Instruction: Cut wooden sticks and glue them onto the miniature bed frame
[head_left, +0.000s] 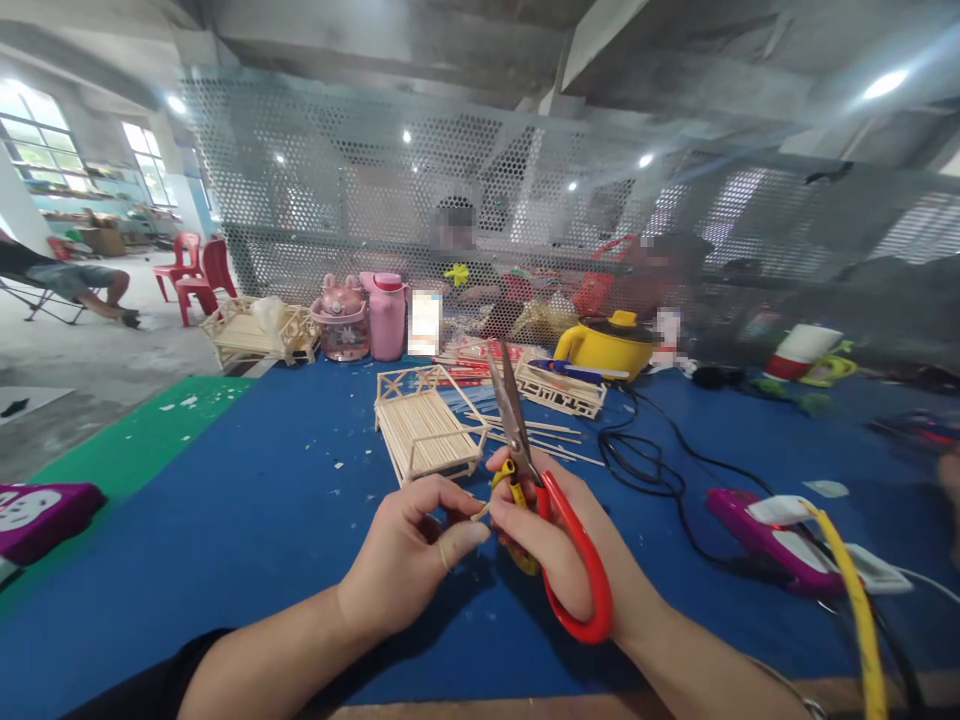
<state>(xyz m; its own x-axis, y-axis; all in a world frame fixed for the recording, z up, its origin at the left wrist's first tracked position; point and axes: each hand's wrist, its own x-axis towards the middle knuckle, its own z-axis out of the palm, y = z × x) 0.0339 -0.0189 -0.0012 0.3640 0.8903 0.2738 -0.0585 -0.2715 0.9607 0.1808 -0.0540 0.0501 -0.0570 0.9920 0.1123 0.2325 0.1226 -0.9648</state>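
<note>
My right hand (592,530) is closed around a pair of scissors (577,560) with red and yellow handles, its blades pointing up and slightly apart. My left hand (405,545) has its thumb and fingertips pinched on a small pale wooden stick piece (481,513). The right fingertips meet the other end of that piece. Just beyond both hands stands a miniature bed (431,430) built of thin wooden sticks. Loose wooden sticks (559,440) lie on the blue table behind the scissors.
Another small stick frame (562,390) sits near a yellow pot (611,345). A pink flask (388,318) and a pink jug (343,325) stand at the back. Black cable (652,470) runs to a purple power strip (780,540) on the right. A perforated metal screen (300,190) rises behind.
</note>
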